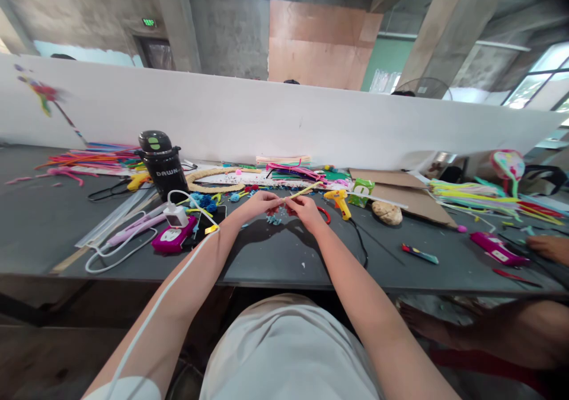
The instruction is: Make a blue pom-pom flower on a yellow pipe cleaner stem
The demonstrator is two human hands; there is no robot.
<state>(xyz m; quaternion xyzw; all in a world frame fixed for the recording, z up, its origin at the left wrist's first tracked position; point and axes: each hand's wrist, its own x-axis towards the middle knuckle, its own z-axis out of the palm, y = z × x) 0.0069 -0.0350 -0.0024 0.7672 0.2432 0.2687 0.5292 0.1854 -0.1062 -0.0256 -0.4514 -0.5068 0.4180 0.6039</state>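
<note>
My left hand (263, 203) and my right hand (306, 208) meet above the middle of the table, fingertips pinched close together. Between them they grip a thin pale-yellow pipe cleaner (311, 190), whose free end sticks out up and to the right beyond my right hand. Small light-blue clippings (274, 220) lie on the table just beneath my fingers. Right beside my right hand is a red curved handle (325, 214), the rest of it hidden. A yellow hot glue gun (338, 202) stands a little farther right, its black cord trailing toward the table's front edge.
On the left are a black bottle (163, 166), a magenta power strip (171, 240) and a white cable (153, 317) running over my left forearm. Cardboard (424, 201), a stone-like lump (386, 213) and a utility knife (420, 254) lie right. Another person's hand (549, 249) rests far right.
</note>
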